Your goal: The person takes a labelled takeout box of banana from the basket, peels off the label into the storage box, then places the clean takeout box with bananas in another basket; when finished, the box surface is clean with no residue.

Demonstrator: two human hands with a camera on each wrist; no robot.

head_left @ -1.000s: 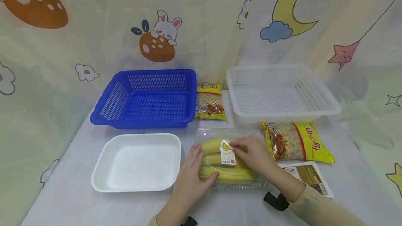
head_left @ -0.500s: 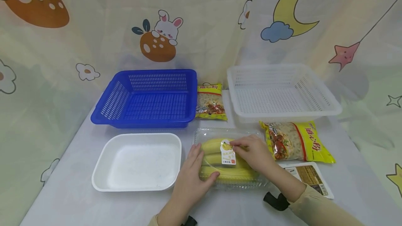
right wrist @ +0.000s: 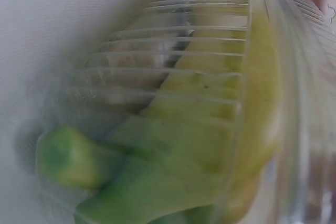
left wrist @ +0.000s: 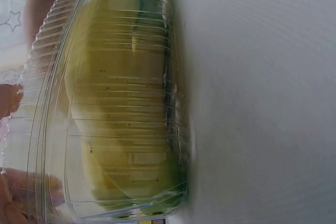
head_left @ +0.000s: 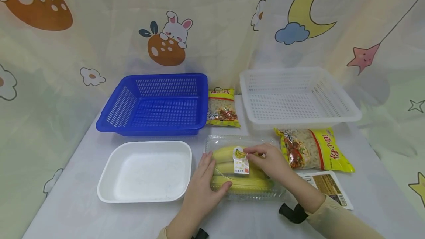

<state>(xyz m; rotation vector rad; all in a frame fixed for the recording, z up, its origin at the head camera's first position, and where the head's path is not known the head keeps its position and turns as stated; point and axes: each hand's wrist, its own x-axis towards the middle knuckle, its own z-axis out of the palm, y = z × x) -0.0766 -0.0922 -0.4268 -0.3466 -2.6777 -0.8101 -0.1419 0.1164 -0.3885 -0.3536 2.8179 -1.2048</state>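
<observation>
Yellow bananas (head_left: 224,154) lie inside a clear plastic box (head_left: 212,141) on the table; their green ends show in the right wrist view. A white sticker label (head_left: 241,165) with a banana picture is on the lid. My right hand (head_left: 272,161) pinches the label's upper right edge between thumb and index finger. My left hand (head_left: 202,191) rests on the box's left side, fingers straight and thumb spread toward the front. In the left wrist view, the box's ribbed wall hides part of that hand's work, and only some fingertips (left wrist: 55,190) show.
A white tray (head_left: 144,200) lies left of the box. Behind stand a blue basket (head_left: 151,131) and a white basket (head_left: 305,119), with a yellow pasta bag (head_left: 222,108) between them. At right lie another pasta bag (head_left: 312,150) and a flat labelled package (head_left: 327,185), partly under the right forearm.
The right fingers and the label's upper edge have shifted up very slightly, and more of the banana picture shows. My left hand and the box stay in place.
</observation>
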